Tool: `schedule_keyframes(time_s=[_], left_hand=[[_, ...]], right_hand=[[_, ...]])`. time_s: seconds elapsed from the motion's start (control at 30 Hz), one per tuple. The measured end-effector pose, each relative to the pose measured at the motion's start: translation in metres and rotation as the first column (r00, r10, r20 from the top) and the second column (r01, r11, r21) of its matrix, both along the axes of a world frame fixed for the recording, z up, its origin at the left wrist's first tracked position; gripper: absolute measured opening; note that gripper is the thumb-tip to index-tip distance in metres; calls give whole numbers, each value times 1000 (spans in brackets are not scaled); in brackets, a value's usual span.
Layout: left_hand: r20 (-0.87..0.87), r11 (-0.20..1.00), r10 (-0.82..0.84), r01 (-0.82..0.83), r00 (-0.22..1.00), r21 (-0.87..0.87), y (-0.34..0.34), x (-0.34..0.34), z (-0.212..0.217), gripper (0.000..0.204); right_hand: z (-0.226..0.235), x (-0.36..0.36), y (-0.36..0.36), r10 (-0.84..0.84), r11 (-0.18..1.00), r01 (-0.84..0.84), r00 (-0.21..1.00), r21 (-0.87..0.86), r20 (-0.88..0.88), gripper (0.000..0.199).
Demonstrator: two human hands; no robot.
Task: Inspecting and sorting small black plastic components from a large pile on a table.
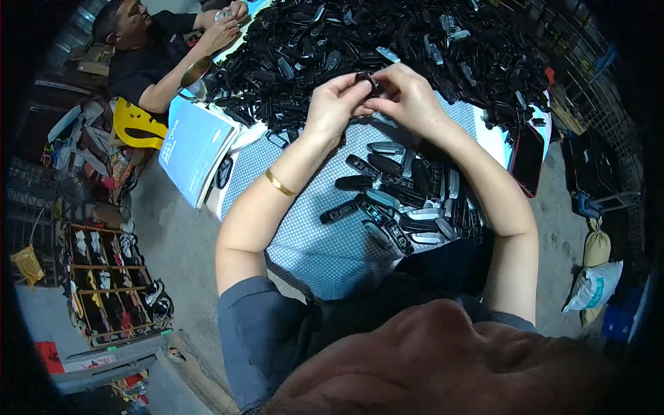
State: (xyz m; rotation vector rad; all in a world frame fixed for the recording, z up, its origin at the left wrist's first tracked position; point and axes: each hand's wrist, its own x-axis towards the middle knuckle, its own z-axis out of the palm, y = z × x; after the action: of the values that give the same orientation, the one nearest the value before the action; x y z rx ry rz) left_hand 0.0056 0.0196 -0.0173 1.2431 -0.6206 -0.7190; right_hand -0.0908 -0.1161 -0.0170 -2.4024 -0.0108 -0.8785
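Note:
My left hand and my right hand meet over the table, at the near edge of a large heap of black casings. The fingers of both are closed around a small dark plastic casing part, which they mostly cover. Between my forearms lies a smaller group of casings, oblong like key fob shells, some with silver or grey faces and some showing slotted insides. They rest on a light patterned tablecloth.
A thick blue book lies at the table's left edge, near a metal bowl. At the right edge is a dark phone. Across to the left, another person handles something small. A yellow stool and sacks stand on the floor.

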Motion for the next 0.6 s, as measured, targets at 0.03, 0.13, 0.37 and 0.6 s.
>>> schedule_keyframes(time_s=[0.03, 0.13, 0.37, 0.6], left_hand=[[-36, 1000, 22, -22, 999, 8, 0, 4, 0, 24], [-114, 999, 26, -23, 993, 23, 0, 10, 0, 23], [-432, 996, -90, 70, 897, -64, -2, 21, -2, 30], [-104, 985, -155, 145, 982, -97, -2, -1, -2, 29]], right_hand=[[2, 1, 0, -50, 998, 52, 997, 33, -61, 32], [-3, 4, -12, -52, 993, 34, 987, -117, -150, 34], [-15, 3, -18, -65, 969, -10, 954, -248, -293, 35], [18, -12, -17, 238, 487, -135, 971, 863, 17, 31]])
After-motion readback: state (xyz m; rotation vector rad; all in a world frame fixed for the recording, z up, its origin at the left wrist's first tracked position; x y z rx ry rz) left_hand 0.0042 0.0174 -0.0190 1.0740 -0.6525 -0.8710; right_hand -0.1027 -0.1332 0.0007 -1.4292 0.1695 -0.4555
